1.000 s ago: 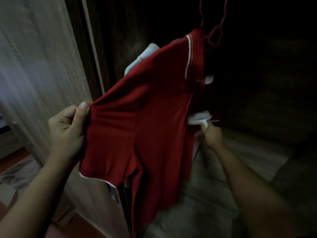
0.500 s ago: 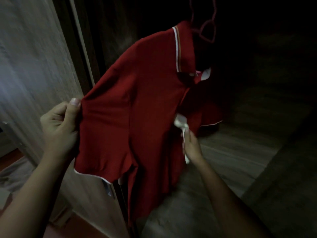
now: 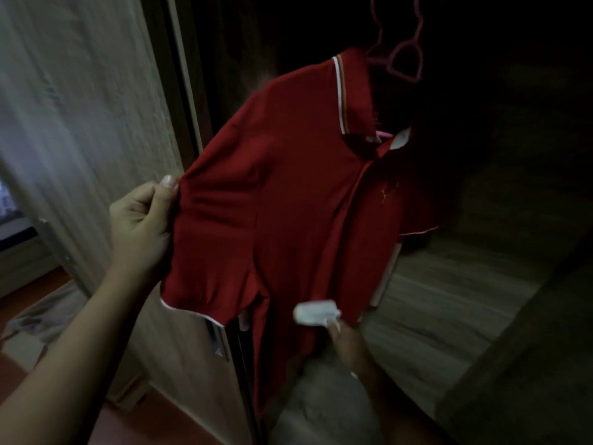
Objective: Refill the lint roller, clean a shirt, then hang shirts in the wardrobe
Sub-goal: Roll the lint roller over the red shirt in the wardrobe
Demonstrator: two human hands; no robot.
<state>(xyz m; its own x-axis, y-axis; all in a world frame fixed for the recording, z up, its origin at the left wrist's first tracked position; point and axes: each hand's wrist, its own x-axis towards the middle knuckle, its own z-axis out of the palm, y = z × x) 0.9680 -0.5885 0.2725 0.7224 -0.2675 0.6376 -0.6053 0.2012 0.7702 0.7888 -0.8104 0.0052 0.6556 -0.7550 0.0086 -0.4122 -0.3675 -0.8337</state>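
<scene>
Now cleaning, my left hand point(image 3: 141, 226) pinches the red polo shirt point(image 3: 288, 194) sleeve taut, my right hand point(image 3: 348, 345) grips the white lint roller point(image 3: 316, 312) at its lower front; next probably calls for a firm stroke along the fabric.

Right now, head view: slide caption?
Left hand pinches the sleeve of a red polo shirt on a pink hanger while the right hand holds a lint roller against its lower front.

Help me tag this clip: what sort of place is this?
Probably a bedroom wardrobe: a red polo shirt hangs on a pink hanger in a dark wooden compartment, beside a wood-grain door.
</scene>
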